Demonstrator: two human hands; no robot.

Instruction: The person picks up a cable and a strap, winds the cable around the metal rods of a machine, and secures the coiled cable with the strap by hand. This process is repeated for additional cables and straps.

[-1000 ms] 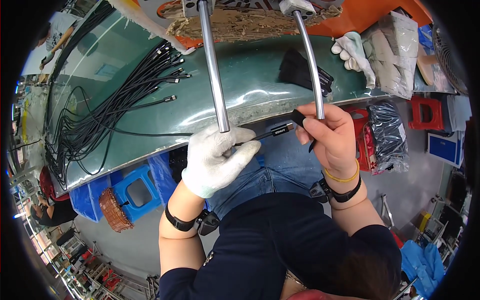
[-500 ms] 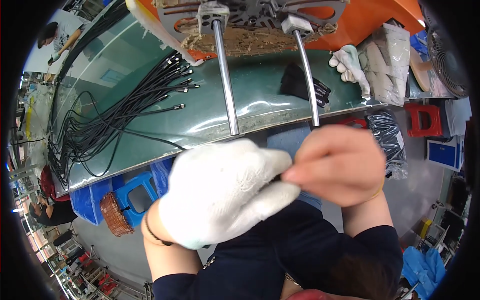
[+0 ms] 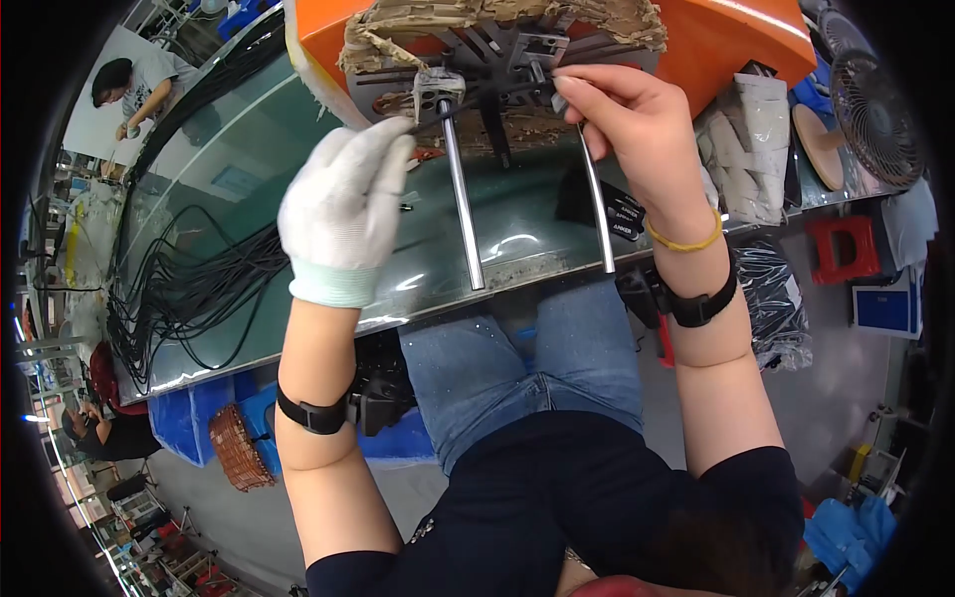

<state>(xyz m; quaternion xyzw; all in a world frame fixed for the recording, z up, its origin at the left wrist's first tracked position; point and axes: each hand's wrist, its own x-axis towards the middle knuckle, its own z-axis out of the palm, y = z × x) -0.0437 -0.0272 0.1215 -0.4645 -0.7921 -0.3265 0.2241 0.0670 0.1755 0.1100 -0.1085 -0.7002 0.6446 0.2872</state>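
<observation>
My left hand, in a white knit glove with a pale green cuff, is raised beside the left metal block of an orange machine. Its fingers are pinched around a thin black cable, which runs across the machine's slotted metal plate toward my other hand. My bare right hand pinches what looks like the same cable beside the right metal block; its fingers partly hide the grip. Two steel rods extend from the machine toward me. Ragged brown tape surrounds the plate.
A bundle of black cables covers the table's left side. Black printed straps lie behind the right rod. Farther right are a plastic-wrapped package and a fan. A red stool stands beyond. Another person works at far left.
My hands were together above my lap, pinching at one spot. They have since parted and moved forward to the machine, the cable now stretched between them.
</observation>
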